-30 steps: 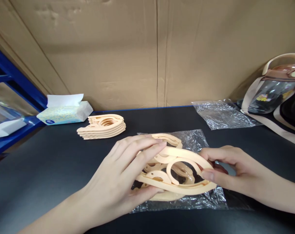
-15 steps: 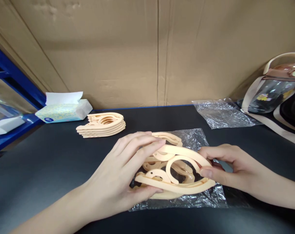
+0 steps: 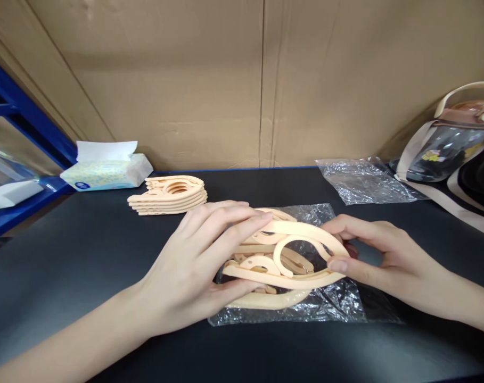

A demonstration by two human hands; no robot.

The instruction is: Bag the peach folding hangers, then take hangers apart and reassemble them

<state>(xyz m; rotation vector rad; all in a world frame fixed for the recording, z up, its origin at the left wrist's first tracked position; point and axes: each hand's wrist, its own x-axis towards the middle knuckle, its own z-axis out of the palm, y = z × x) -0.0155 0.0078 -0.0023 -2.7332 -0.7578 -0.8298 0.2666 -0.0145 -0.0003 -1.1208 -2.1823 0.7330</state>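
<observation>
Black tabletop (image 3: 85, 271), with a folded beige hanger (image 3: 301, 227) held between two hands just right of the frame's center.
Left hand (image 3: 197, 260) grips the hanger's left end, fingers over its far edge, thumb along its near edge; right hand (image 3: 385, 250) pinches its right tip. Beneath it, toward lower center, are similar beige pieces (image 3: 273, 302) and a clear plastic bag (image 3: 339, 303). Farther out, a stack of folded hangers (image 3: 167, 198) sits left of center; another clear bag (image 3: 365, 183) lies at right.

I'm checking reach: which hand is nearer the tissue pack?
Left. The left hand is nearer the camera and right of the tissue pack; the right hand is farther right.
</observation>
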